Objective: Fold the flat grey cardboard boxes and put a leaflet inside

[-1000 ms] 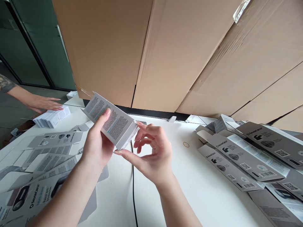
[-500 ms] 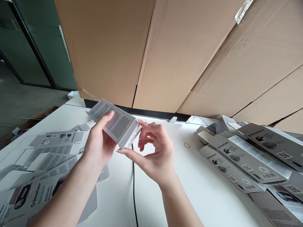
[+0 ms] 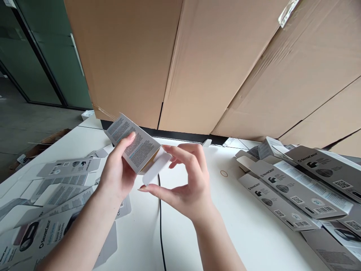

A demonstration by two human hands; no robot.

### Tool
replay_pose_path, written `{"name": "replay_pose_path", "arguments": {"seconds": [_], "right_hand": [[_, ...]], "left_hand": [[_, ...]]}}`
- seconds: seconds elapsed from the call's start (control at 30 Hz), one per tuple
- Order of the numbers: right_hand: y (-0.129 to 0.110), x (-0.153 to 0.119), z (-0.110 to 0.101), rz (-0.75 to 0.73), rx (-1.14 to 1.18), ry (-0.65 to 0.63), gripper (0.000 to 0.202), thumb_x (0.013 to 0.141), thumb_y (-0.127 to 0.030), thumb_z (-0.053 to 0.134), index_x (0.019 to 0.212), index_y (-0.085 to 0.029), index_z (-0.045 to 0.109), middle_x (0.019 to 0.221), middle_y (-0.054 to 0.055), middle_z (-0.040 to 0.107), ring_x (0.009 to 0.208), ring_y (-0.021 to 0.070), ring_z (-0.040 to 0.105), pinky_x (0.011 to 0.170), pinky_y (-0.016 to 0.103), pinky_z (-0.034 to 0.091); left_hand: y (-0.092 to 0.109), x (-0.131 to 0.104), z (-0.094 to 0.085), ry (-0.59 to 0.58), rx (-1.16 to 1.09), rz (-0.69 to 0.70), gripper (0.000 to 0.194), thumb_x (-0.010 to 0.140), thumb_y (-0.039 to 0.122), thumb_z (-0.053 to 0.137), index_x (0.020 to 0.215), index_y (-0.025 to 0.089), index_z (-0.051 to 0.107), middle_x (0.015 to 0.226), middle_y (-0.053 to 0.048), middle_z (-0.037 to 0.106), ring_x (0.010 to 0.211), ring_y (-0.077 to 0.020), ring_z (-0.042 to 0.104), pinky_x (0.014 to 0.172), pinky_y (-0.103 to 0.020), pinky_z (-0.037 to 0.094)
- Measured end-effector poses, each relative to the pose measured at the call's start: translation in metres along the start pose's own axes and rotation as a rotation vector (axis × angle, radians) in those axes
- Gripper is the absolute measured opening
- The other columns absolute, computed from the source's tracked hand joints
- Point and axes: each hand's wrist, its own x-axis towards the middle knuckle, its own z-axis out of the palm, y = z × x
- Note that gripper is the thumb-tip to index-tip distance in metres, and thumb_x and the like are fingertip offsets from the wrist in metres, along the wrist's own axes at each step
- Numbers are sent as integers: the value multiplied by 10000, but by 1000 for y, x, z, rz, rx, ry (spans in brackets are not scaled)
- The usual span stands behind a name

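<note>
A small grey printed carton (image 3: 141,150) is held tilted above the white table, with my left hand (image 3: 118,169) closed round it and the thumb on its text side. The carton's near right end stands open, its white flap (image 3: 156,165) folded outward. Beside that end, my right hand (image 3: 186,180) has thumb and fingers spread apart, the fingertips at the flap's upper edge and the thumb near its lower corner. Flattened grey cartons (image 3: 67,167) lie under and left of my left arm. On the right, formed cartons (image 3: 296,188) are piled up.
Tall cardboard sheets (image 3: 135,56) stand behind the white table (image 3: 194,233). A black cable (image 3: 161,233) runs down the table's middle. A rubber band (image 3: 223,173) lies near the right pile. At the far left, a brown box (image 3: 42,146) sits beyond the table edge.
The carton's end flap, closed against the end before, has swung outward and the opening shows. My right hand's fingers have shifted slightly at the flap.
</note>
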Motion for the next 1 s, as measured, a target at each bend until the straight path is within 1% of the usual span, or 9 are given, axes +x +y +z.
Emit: {"name": "replay_pose_path", "arguments": {"seconds": [0.23, 0.33, 0.4, 0.5, 0.57, 0.63, 0.73, 0.87, 1.0], "right_hand": [[6, -1, 12, -98, -48, -24, 948, 1011, -458, 970, 1809, -315, 480, 1626, 170, 755, 1495, 417, 735, 1220, 650, 694], [6, -2, 13, -41, 5, 25, 933, 987, -270, 952, 1789, -343, 481, 1552, 124, 820, 1356, 340, 834, 1104, 526, 759], [7, -2, 5, 31, 19, 52, 889, 941, -282, 980, 1720, -345, 555, 1483, 106, 849, 1258, 314, 865, 997, 471, 786], [7, 2, -17, 137, 93, 27, 866, 886, -324, 1020, 1654, -325, 620, 1435, 91, 864, 1188, 272, 874, 933, 402, 786], [4, 6, -34, 171, 155, -55, 876, 858, -320, 1036, 1638, -320, 638, 1438, 80, 868, 1201, 258, 873, 962, 385, 775], [0, 8, -47, 182, 209, -185, 904, 835, -320, 1055, 1640, -319, 643, 1472, 81, 865, 1237, 264, 872, 994, 386, 765], [-6, 9, -58, 182, 238, -367, 985, 793, -310, 1089, 1668, -329, 637, 1547, 84, 843, 1293, 291, 866, 1021, 401, 753], [-7, 8, -63, 217, 225, -422, 1099, 817, -355, 1124, 1765, -384, 568, 1589, 85, 821, 1362, 318, 848, 1106, 450, 733], [3, 8, -63, 199, 416, -277, 1279, 741, -785, 1089, 1826, -422, 516, 1515, 105, 838, 1414, 378, 825, 1177, 528, 715]], "left_hand": [[-7, -9, 3, 13, -16, -6, 425, 877, 512, 1035, 1142, 233, 855, 1114, -55, 872, 944, -275, 862, 702, -324, 687], [-11, -7, 4, -56, 64, -27, 509, 901, 627, 1016, 1199, 248, 853, 1248, -99, 884, 1169, -381, 874, 833, -398, 740], [-7, -1, -1, -28, 157, 11, 650, 895, 745, 993, 1303, 264, 837, 1508, -134, 822, 1514, -467, 735, 1135, -522, 714], [13, 10, -19, 162, 386, 418, 1058, 710, 872, 1058, 1566, 354, 713, 1904, -78, 507, 1874, -446, 257, 1516, -627, 334], [30, 12, -33, 35, 666, 885, 1502, 545, 841, 1144, 1815, 383, 484, 2034, -56, 233, 1915, -414, 75, 1574, -620, 111], [41, 7, -43, -332, 1004, 994, 1552, 537, 835, 1150, 1854, 387, 464, 1972, -87, 396, 1873, -494, 241, 1565, -673, 137], [40, -6, -45, -720, 1372, 750, 1300, 656, 736, 1152, 1774, 445, 555, 1804, -89, 641, 1675, -498, 596, 1411, -672, 502], [24, -11, -35, -825, 1309, 671, 899, 851, 499, 1087, 1623, 411, 636, 1539, -42, 832, 1303, -330, 862, 1059, -386, 716], [22, -9, -32, -792, 1259, 731, 859, 851, 442, 1076, 1586, 359, 640, 1537, -42, 844, 1278, -309, 875, 1001, -322, 709]]}}
